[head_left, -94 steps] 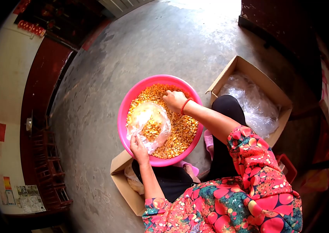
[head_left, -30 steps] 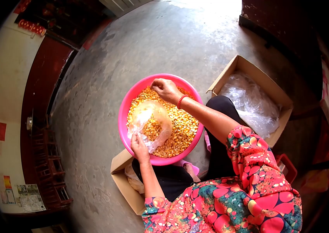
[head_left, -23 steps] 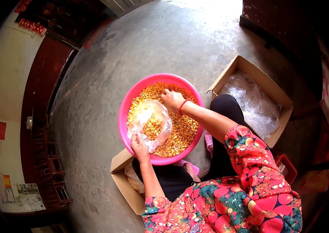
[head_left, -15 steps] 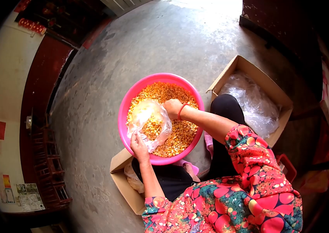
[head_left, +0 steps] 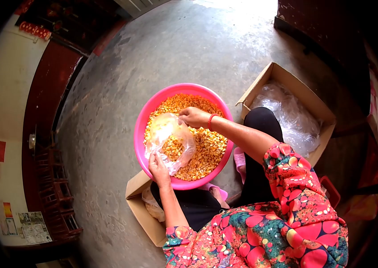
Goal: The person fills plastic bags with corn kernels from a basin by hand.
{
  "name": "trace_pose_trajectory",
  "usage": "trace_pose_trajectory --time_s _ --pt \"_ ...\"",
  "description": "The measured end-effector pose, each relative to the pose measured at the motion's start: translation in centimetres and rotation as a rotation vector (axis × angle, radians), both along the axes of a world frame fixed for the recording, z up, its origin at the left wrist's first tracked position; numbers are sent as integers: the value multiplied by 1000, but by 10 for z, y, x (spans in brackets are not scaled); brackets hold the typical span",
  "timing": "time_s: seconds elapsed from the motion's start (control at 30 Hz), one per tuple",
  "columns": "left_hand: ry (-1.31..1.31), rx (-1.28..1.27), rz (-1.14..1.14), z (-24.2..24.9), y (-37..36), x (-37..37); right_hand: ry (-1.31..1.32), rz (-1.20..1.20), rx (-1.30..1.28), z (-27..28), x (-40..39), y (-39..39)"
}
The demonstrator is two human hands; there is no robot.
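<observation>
A pink basin (head_left: 139,147) full of yellow corn kernels (head_left: 206,154) stands on the floor in front of my knees. Over the kernels lies a clear plastic bag (head_left: 188,154) with its mouth spread and some corn inside it. My left hand (head_left: 158,167) pinches the near edge of the bag at the basin's lower left. At the bag's far right edge is my right hand (head_left: 193,117), fingers closed on the rim of the plastic. A red band circles the right wrist.
To the right, a cardboard box (head_left: 327,134) holds crumpled clear plastic bags (head_left: 289,114). Another cardboard box (head_left: 137,187), with filled bags in it, stands by my left leg. Brown stools (head_left: 57,192) line the left wall. Concrete floor (head_left: 108,102) surrounds the basin.
My right hand has moved up and left along the bag's rim, from the right side of its mouth to the far side. The left hand stays at the near edge.
</observation>
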State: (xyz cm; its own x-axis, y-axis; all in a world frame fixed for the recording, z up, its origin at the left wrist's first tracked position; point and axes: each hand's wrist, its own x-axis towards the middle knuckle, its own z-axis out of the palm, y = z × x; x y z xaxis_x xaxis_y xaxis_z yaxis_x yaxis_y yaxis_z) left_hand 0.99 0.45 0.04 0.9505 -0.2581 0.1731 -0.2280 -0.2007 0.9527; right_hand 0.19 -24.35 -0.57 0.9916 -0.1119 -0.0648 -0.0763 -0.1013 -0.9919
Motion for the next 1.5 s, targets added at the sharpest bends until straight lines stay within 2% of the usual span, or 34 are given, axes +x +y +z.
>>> trace_pose_trajectory --time_s 0.03,0.07,0.2,0.3,0.57,0.63,0.7,0.77,0.83,0.9,0.93,0.97,1.03,1.1,1.17,1.23,1.3,1.33,1.47,1.5 --pt "-1 -1 1 0 0 0 150 15 317 14 -6 -3" --pt "-2 5 9 0 0 -1 134 15 441 20 -8 -4" --pt "-27 28 23 0 -1 -1 16 -89 621 40 -6 -2" --pt "-35 27 19 0 -2 -2 -56 -43 723 52 -3 5" --pt "14 30 -19 1 0 -1 -52 263 507 68 -13 55" --pt "-60 84 -22 5 -4 -2 7 235 431 57 -12 70" --pt "-38 54 -14 4 -3 -1 -52 192 248 41 -10 78" --pt "129 117 -4 12 -3 -5 -58 177 150 37 -13 75" --pt "161 81 8 3 1 0 -102 196 38 32 -10 74" --pt "-51 59 -26 -1 -2 2 -210 166 -95 33 -9 70" --pt "-98 90 -33 1 -3 1 -188 184 -80 37 -10 67" --pt "-103 70 -31 2 -4 0 -302 175 -110 38 -10 65" --pt "3 18 -56 3 -3 -3 -240 218 111 65 -18 53" --pt "45 90 -51 0 2 -2 -256 166 217 74 -11 39" --pt "18 32 -8 -5 0 -2 -307 -72 298 72 -4 26" --pt "54 20 8 1 -2 -5 -385 -294 216 60 7 8" --pt "-25 30 32 1 -3 -5 -323 -420 93 37 18 -9" --pt "-27 18 45 -1 -3 -4 -292 -449 -65 30 19 -15" --pt "-82 11 47 -7 -3 -2 -139 -238 -713 3 10 -17" --pt "-119 12 57 -7 -4 -3 -110 -198 -784 -3 4 -11"
